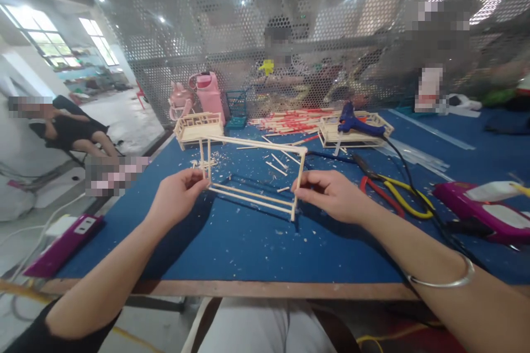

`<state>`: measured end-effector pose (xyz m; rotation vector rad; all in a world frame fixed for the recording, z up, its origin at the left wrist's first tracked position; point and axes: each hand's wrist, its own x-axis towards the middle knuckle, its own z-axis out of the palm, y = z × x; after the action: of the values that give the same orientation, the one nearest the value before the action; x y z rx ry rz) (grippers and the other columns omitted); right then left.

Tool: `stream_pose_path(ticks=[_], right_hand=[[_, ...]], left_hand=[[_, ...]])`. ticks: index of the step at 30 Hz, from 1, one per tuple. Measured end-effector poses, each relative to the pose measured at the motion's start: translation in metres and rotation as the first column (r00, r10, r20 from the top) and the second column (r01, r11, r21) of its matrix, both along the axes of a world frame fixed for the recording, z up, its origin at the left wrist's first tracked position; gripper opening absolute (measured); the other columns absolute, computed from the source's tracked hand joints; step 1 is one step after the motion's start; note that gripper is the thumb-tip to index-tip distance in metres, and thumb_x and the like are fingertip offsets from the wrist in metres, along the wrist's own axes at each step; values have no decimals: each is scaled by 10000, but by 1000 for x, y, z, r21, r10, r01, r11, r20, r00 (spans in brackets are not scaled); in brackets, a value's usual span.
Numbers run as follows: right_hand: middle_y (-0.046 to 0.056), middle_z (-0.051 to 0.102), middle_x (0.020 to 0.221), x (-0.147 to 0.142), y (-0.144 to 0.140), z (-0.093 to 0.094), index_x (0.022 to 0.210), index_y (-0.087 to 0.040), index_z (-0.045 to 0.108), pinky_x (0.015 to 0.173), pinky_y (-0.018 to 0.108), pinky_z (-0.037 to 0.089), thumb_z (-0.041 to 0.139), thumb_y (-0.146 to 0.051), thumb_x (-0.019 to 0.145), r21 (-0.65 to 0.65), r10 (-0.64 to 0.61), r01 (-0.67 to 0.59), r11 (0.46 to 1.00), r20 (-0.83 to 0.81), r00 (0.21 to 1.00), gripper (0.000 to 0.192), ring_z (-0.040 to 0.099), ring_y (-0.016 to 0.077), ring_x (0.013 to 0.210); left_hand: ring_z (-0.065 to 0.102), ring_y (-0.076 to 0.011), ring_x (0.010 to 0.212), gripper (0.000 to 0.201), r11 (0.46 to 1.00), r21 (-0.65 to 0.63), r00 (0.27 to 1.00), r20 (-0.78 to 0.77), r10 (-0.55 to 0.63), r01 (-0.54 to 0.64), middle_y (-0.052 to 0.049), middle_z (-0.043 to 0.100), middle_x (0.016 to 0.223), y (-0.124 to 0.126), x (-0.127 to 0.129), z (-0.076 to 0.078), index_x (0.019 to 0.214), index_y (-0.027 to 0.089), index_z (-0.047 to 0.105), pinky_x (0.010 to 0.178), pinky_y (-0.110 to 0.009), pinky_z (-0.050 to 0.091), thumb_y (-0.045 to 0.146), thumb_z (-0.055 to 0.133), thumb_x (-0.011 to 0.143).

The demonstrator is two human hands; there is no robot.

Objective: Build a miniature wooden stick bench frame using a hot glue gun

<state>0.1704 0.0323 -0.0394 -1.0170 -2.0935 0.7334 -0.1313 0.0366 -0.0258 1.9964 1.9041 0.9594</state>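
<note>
Between my two hands a rectangular frame of thin pale wooden sticks (256,144) is held upright over the blue tabletop. My left hand (178,193) pinches its left side near the lower corner. On the other side, the fingers of my right hand (327,192) close on the right upright, just above the bottom corner. Two parallel sticks run along its bottom, and its top bar also looks doubled. Small stick offcuts (276,168) and pale crumbs lie on the table behind it.
Behind stand a small stick-built bench (199,128) and another stick structure (360,138) with a blue glue gun (358,123) on it. Red-tipped sticks (285,121) are heaped between. Pliers (408,198), clear glue sticks (418,157), a magenta tool (482,212) and a power strip (68,245) flank my arms.
</note>
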Motion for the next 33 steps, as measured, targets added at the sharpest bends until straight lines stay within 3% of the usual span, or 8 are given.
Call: stream_pose_path(ticks=[3,7,13,17,21,25,30,33], right_hand=[[45,642,748,0,2,-2,736,-158,610,641,240,421,507,-314,812,174,-58,65,983,-46,997,202,556,131,686],[26,661,689,-7,1,-9,747,-157,642,578,217,415,534,-303,815,67,71,-74,995,49,996,195,559,113,599],[26,717,828,-17,-5,-10,869,-176,678,696,230,447,526,-256,848,-16,244,-244,970,133,961,173,631,128,726],[28,713,854,-18,-8,-9,890,-179,673,709,232,440,532,-246,849,0,243,-247,969,169,955,161,629,128,742],[11,677,713,-21,-7,-11,814,-171,665,603,221,411,511,-291,858,17,192,-198,980,183,964,200,575,108,612],[4,643,648,-26,-9,-11,758,-162,646,573,215,421,514,-311,837,-102,175,-171,980,24,984,214,547,99,572],[35,690,745,-30,-15,-10,892,-140,662,625,243,497,576,-345,786,-326,287,-343,881,-208,935,246,616,125,649],[59,718,892,-31,-15,-10,966,-157,672,764,304,515,544,-263,810,-234,358,-370,899,-94,929,228,657,161,809]], left_hand=[[638,-205,719,262,999,10,999,25,-47,46,-33,714,764,21,4,3,770,194,649,682,-280,439,433,570,696],[633,-203,727,224,999,30,999,-1,-44,44,-40,708,760,49,9,6,778,184,653,693,-286,437,378,572,701],[617,-194,679,134,992,-27,993,11,-121,121,-24,692,691,72,9,-9,700,192,647,671,-288,439,314,592,688],[625,-208,727,123,993,-17,993,27,-119,119,-28,703,735,73,12,-18,732,206,665,725,-310,436,296,585,706],[622,-211,737,95,994,-2,990,88,-113,113,-16,698,716,70,16,-18,714,221,672,752,-315,439,286,607,691],[607,-208,729,104,995,21,974,204,-103,101,-11,671,669,65,16,-14,667,209,659,756,-320,445,308,628,675],[647,-180,722,285,994,-19,875,477,-88,110,-24,666,714,59,16,-8,760,179,608,652,-285,496,458,602,703],[660,-168,690,370,990,-61,799,597,-68,130,-19,649,725,55,18,-7,757,179,562,574,-260,500,524,644,648]])
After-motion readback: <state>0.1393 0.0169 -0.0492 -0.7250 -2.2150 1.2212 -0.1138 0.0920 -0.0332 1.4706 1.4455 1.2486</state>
